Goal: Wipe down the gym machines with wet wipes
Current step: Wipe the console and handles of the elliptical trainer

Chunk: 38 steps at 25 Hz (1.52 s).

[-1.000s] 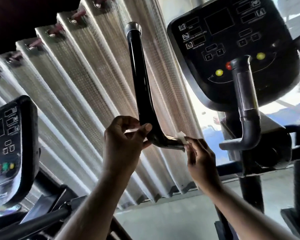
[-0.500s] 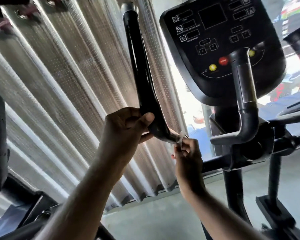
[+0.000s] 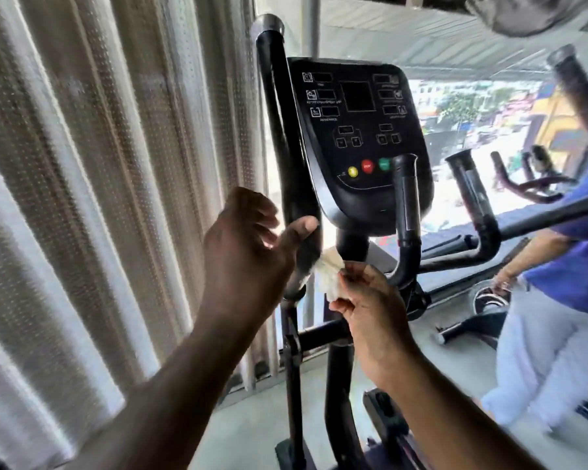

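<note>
While the wet wipe is pinched in the right hand against the handlebar at seven o'clock from the console, with the fingers of the left hand loosely spread, an upward wiping stroke is judged due next.

One wide-angle view from the person's head, facing forward, close to the machine's console; left hand and right hand reach in from the bottom edge, blinds filling the left
</note>
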Available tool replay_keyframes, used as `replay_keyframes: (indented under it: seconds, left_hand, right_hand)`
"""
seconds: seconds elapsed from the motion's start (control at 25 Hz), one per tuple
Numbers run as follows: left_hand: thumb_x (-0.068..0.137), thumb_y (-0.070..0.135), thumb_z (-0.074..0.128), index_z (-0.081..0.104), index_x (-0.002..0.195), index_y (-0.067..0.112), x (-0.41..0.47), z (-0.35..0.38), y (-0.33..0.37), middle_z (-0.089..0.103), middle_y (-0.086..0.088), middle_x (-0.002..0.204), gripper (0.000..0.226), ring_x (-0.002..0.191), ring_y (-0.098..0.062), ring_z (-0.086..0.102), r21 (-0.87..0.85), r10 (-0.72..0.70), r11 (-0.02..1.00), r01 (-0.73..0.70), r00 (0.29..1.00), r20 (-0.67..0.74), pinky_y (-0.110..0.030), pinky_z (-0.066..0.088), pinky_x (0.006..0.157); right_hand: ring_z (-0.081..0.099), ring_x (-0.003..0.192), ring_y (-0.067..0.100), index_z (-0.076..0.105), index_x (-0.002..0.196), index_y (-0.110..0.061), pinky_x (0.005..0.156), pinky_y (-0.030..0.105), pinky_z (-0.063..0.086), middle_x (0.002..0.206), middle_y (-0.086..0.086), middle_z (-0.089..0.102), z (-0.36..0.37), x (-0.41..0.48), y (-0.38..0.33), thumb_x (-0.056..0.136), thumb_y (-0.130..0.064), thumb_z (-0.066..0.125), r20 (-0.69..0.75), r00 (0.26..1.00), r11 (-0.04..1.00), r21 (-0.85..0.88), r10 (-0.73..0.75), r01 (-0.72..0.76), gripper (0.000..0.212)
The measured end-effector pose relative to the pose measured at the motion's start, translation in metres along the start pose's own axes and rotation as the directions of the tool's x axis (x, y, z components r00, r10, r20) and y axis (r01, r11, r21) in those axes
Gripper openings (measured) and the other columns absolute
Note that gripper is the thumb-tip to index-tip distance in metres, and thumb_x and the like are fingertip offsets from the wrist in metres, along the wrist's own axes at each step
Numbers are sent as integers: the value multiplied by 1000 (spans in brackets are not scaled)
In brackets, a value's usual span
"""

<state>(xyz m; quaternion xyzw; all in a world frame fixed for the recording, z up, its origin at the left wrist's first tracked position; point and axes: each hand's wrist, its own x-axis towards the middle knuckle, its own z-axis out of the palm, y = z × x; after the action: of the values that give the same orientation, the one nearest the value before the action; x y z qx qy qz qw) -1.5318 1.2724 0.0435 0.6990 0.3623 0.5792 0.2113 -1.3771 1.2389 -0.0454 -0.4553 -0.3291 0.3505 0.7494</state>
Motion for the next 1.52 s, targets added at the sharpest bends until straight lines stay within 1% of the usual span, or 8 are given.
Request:
replay_keyframes:
  seconds: [0.2,0.36,0.56,0.76,1.2,1.28,1.4,1.52]
  left_hand:
    - [89,10,81,57,100,18,-25,29,29,55,3,98,28,80,-19,59,61,470,879,-472,881,45,-40,54,66]
    - [93,21,79,63,118,25,-21,75,41,61,14,113,29,101,-2,63,29,352,928,-372,898,265,-30,58,88]
    - [90,30,83,67,128,24,8,143,40,71,11,120,41,108,-4,68,90,116,984,-151,945,307,-31,58,99]
    - [82,34,90,73,127,22,41,207,32,78,8,114,49,100,-7,73,205,12,977,-65,968,251,-31,60,93]
    - [80,-4,87,80,111,19,47,236,13,60,42,70,39,75,17,68,198,10,979,-40,989,150,-3,51,70]
    - [83,0,86,78,108,28,46,235,12,58,45,68,38,76,18,67,192,31,980,-58,989,143,-4,52,70]
    - [83,-1,86,74,116,25,47,236,8,56,48,68,43,79,20,66,146,30,988,-53,987,158,-1,49,71]
    - [79,1,90,75,122,12,45,237,2,56,49,75,47,85,22,65,125,43,990,-65,985,169,-1,49,76]
  right_hand:
    - [73,101,27,74,98,-17,78,36,55,103,6,79,-48,18,-31,83,-28,64,-7,993,985,-128,-117,115,21]
    - [74,102,30,73,100,-24,84,51,63,106,11,77,-95,52,-71,90,-33,71,-56,935,895,-315,-349,315,13]
    - [64,81,-16,71,130,-31,73,6,48,103,-15,73,-129,130,-134,105,-21,59,86,736,493,-690,-671,530,30]
    - [73,97,12,76,123,-20,74,-1,42,114,2,78,-103,225,-143,103,-3,53,419,714,346,-665,-561,662,35]
    - [74,106,17,82,105,-20,103,48,57,104,2,80,-105,262,-115,92,-1,43,424,879,941,-149,-217,304,44]
    - [72,104,6,81,110,-27,104,42,56,107,-9,79,-108,255,-96,95,-11,51,289,856,844,-209,-429,494,38]
    - [68,110,-2,78,117,-16,101,17,50,114,-12,76,-110,242,-91,96,8,53,334,543,423,-370,-770,827,40]
    - [70,106,7,77,120,-11,96,9,46,115,-1,77,-108,243,-114,96,11,51,575,402,230,-349,-713,908,41]
